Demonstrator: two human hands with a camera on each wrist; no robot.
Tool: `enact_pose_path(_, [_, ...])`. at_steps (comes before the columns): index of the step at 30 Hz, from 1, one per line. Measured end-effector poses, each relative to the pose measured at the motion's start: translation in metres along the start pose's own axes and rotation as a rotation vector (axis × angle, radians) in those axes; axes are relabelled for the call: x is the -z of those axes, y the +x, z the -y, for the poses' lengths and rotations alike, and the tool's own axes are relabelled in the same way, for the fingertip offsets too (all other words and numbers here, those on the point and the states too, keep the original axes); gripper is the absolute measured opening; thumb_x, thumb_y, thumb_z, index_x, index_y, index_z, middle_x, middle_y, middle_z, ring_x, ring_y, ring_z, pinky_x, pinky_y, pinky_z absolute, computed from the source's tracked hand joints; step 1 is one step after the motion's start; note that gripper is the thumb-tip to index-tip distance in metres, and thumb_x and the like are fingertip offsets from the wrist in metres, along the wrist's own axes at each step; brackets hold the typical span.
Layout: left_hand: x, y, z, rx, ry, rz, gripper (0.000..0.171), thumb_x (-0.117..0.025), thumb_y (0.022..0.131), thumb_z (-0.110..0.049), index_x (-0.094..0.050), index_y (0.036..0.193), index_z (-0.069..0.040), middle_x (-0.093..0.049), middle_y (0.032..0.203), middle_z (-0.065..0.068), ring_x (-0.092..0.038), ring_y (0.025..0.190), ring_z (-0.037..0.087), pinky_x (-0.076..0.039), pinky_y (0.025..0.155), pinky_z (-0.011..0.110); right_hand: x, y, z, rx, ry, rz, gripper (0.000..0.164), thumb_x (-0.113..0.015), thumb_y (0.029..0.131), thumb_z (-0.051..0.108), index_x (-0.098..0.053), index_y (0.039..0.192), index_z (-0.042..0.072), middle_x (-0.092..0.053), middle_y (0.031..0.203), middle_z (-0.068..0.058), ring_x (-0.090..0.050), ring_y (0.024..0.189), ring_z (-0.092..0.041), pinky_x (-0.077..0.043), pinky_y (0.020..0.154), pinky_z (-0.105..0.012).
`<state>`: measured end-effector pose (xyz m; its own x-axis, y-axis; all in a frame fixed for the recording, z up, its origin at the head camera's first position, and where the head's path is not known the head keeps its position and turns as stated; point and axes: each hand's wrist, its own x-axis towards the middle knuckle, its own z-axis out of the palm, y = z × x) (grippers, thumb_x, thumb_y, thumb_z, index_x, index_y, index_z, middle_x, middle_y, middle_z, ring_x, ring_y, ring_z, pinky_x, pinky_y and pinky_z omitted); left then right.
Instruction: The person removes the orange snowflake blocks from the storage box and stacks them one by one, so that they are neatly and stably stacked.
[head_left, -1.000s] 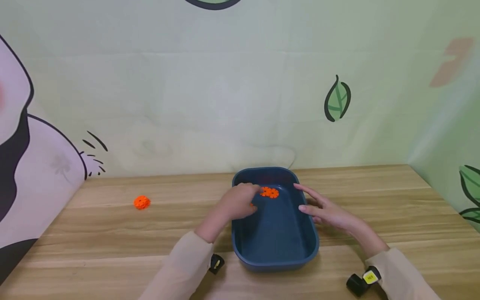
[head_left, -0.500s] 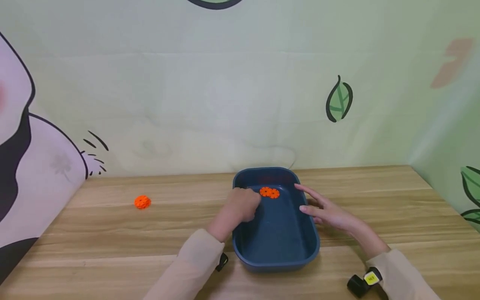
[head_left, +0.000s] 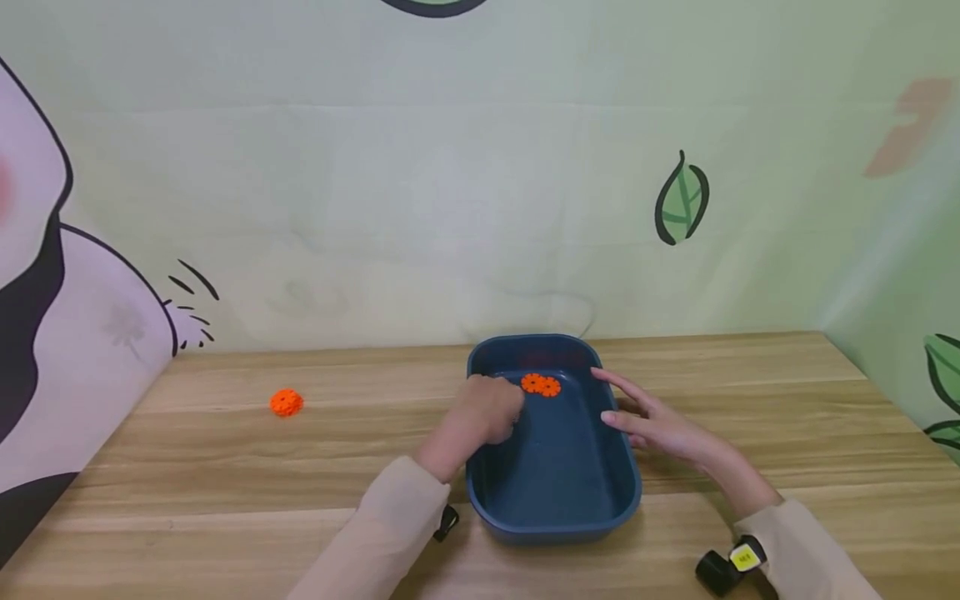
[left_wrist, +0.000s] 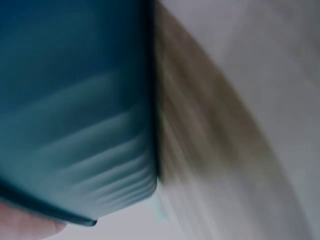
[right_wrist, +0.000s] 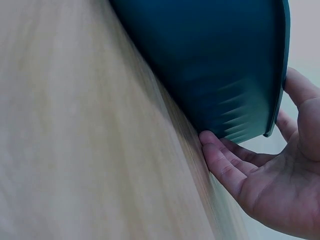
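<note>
A deep blue plastic bin [head_left: 551, 528] stands on the table. My left hand [head_left: 480, 410] reaches over its left wall, back up and fingers curled downward inside; the fingertips and whatever is under them are hidden. In the left wrist view, a bit of a finger [left_wrist: 25, 222] shows at the bin's rim. Two orange notched snowflake discs [head_left: 541, 385] lie flat on the bin floor by the far end, just beyond the left knuckles. My right hand [head_left: 660, 427] rests against the bin's right side, fingers spread and loosely bent; in the right wrist view, fingertips [right_wrist: 207, 137] touch low on the outside.
A small orange clump of discs [head_left: 287, 402] lies on the wooden table [head_left: 225, 475] to the left. A printed cloth wall [head_left: 375, 208] rises directly behind the bin. Black wrist cameras [head_left: 718, 572] hang by the sleeves.
A second ago the left thumb and fingers were apart, with a bit of orange between them. They have since curled in and lowered, hiding that orange. The right hand stays in place.
</note>
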<state>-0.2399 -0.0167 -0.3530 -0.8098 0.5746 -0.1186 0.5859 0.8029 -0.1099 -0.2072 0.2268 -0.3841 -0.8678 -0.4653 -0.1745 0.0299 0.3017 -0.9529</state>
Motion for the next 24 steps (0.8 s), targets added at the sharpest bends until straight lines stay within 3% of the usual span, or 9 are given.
enact_pose_path(5, [-0.003, -0.003, 0.01, -0.092, -0.227, -0.162, 0.006, -0.071, 0.079, -0.017, -0.067, 0.078, -0.013, -0.063, 0.073, -0.003, -0.052, 0.061, 0.011, -0.044, 0.056, 0.021, 0.0, -0.001, 0.001, 0.004, -0.004, 0.0, 0.065, -0.05, 0.094, 0.028, -0.012, 0.147, 0.025, -0.003, 0.149, -0.023, -0.019, 0.129, -0.049, -0.037, 0.093, -0.056])
enact_pose_path(9, [0.0, -0.008, 0.016, -0.163, -0.414, -0.245, 0.008, -0.07, 0.08, -0.015, -0.065, 0.084, -0.009, -0.062, 0.07, 0.0, -0.052, 0.051, 0.009, -0.045, 0.053, 0.018, 0.0, -0.001, 0.001, 0.007, -0.009, 0.0, 0.065, -0.05, 0.094, 0.028, -0.013, 0.147, 0.024, -0.003, 0.149, -0.023, -0.019, 0.129, -0.049, -0.038, 0.092, -0.056])
enact_pose_path(12, [0.003, -0.013, 0.02, -0.183, -0.552, -0.253, 0.009, -0.067, 0.082, -0.01, -0.066, 0.089, -0.005, -0.061, 0.066, -0.001, -0.051, 0.046, 0.005, -0.044, 0.049, 0.016, 0.0, -0.001, 0.002, 0.007, -0.014, -0.003, 0.065, -0.05, 0.094, 0.029, -0.013, 0.147, 0.024, -0.003, 0.149, -0.023, -0.02, 0.129, -0.05, -0.039, 0.092, -0.055])
enact_pose_path(15, [0.007, -0.019, 0.024, -0.158, -0.657, -0.231, 0.017, -0.065, 0.082, -0.006, -0.067, 0.099, -0.003, -0.061, 0.066, -0.002, -0.052, 0.047, 0.005, -0.043, 0.047, 0.018, 0.0, -0.001, 0.003, 0.001, -0.014, -0.006, 0.065, -0.05, 0.094, 0.029, -0.013, 0.147, 0.024, -0.003, 0.149, -0.024, -0.021, 0.129, -0.049, -0.039, 0.092, -0.054])
enact_pose_path(21, [0.011, -0.031, 0.032, -0.094, -0.741, -0.235, 0.033, -0.07, 0.078, -0.008, -0.066, 0.11, -0.01, -0.052, 0.062, -0.003, -0.041, 0.047, 0.009, -0.036, 0.044, 0.02, -0.001, -0.001, 0.004, -0.007, -0.013, -0.011, 0.066, -0.051, 0.093, 0.029, -0.013, 0.147, 0.025, -0.003, 0.149, -0.024, -0.021, 0.129, -0.049, -0.039, 0.092, -0.054])
enact_pose_path(24, [0.011, -0.038, 0.035, -0.068, -0.77, -0.242, 0.037, -0.072, 0.077, -0.01, -0.065, 0.112, -0.01, -0.049, 0.059, -0.003, -0.043, 0.05, 0.011, -0.036, 0.045, 0.02, -0.001, -0.002, 0.003, -0.009, -0.02, -0.011, 0.066, -0.051, 0.093, 0.03, -0.013, 0.147, 0.024, -0.003, 0.149, -0.024, -0.021, 0.129, -0.049, -0.039, 0.092, -0.054])
